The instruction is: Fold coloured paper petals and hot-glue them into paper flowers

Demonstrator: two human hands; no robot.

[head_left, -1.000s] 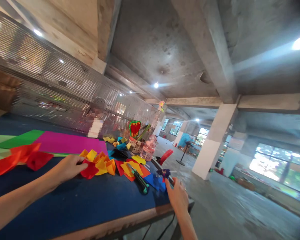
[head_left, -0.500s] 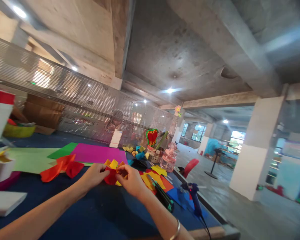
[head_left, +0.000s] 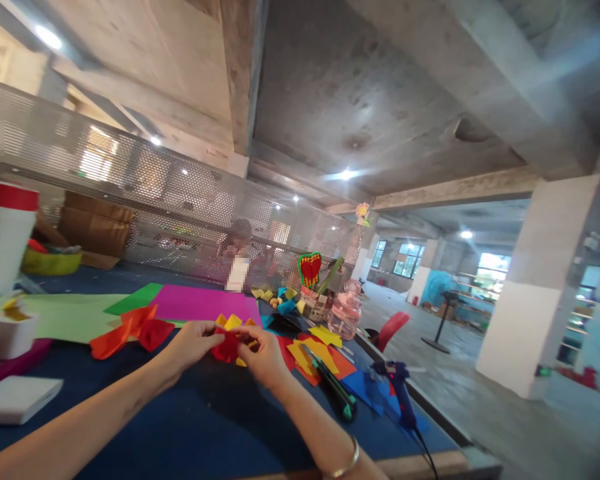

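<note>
Between my two hands is a red and yellow felt-like flower piece (head_left: 225,348), its yellow points showing above the red part. My left hand (head_left: 196,343) pinches its left side with thumb and fingers. On the right side, my right hand (head_left: 264,357) has its fingers closed on the same piece, partly hiding it. Left of my hands lie folded orange and red pieces (head_left: 125,333). A magenta sheet (head_left: 205,305) and a pale green sheet (head_left: 75,319) are spread behind. Yellow and orange pieces (head_left: 320,357) lie to the right, with a black and green utility knife (head_left: 333,387) on them.
A glue gun (head_left: 400,393) with a cord lies at the table's right edge. Beyond my right hand stand a pink clear bottle (head_left: 345,313) and a small basket (head_left: 316,305). A white box (head_left: 20,399) is at left. A perforated metal panel (head_left: 190,213) runs along the back.
The view has shifted slightly, so the scene sits a little further right. Both hands stay on the flower piece, with small finger movements only.
</note>
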